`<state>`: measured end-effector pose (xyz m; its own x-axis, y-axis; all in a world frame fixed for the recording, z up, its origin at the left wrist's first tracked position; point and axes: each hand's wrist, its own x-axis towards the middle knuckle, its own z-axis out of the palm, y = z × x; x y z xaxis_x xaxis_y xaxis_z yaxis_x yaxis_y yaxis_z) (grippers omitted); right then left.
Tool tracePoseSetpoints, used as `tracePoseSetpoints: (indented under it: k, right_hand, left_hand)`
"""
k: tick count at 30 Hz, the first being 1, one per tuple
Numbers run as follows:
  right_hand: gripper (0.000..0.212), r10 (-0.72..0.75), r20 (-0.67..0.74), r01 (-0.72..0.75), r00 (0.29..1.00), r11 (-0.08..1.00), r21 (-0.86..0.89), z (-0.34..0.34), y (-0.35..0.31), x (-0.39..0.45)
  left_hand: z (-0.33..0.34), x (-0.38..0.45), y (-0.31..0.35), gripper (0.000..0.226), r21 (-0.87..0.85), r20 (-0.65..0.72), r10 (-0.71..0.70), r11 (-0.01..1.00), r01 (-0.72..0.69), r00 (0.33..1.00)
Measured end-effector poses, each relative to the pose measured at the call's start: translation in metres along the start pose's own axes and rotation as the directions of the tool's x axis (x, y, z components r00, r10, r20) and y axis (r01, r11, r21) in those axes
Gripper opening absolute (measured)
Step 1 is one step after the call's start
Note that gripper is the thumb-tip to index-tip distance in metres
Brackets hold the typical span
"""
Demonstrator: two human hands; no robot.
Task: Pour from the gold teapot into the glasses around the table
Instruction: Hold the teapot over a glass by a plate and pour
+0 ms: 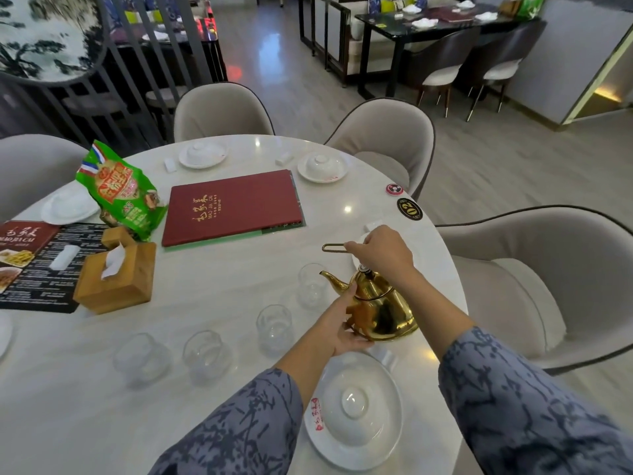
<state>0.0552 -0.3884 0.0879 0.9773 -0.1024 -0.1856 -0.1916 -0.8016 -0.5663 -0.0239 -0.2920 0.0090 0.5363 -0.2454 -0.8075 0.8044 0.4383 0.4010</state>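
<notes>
The gold teapot (383,306) stands on the white round table (212,289) at its right side, spout pointing left. My right hand (382,250) is closed on its thin wire handle above the lid. My left hand (346,323) lies flat against the pot's left side, under the spout. Several clear glasses stand in a curved row to the left: one just past the spout (311,284), one in the middle (274,329), and two more further left (207,354) (142,358). They look empty.
A white plate with an upturned bowl (354,409) sits near my left forearm. A red menu (233,207), a wooden tissue box (116,272) and a green snack bag (120,190) lie further in. More place settings ring the table, with beige chairs around it.
</notes>
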Motion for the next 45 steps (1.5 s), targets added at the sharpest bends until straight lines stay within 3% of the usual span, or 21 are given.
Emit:
tracePoseSetpoints:
  k: [16,26,45]
  right_hand:
    - [0.035,-0.042,0.002,0.042,0.999,0.990,-0.133,-0.001,-0.023,0.006]
    - [0.037,-0.073,-0.004,0.071,0.997,0.979,-0.193,-0.014,-0.034,0.002]
    - [0.036,-0.101,0.014,0.102,0.995,0.963,-0.248,-0.020,-0.045,-0.003]
  left_hand:
    - [0.006,-0.006,0.004,0.078,-0.047,0.057,-0.033,0.998,0.036,0.998]
    - [0.011,-0.008,0.009,0.091,-0.021,0.065,-0.019,1.000,0.021,0.998]
    - [0.012,-0.011,0.010,0.088,-0.043,0.099,-0.023,0.999,0.027,0.995]
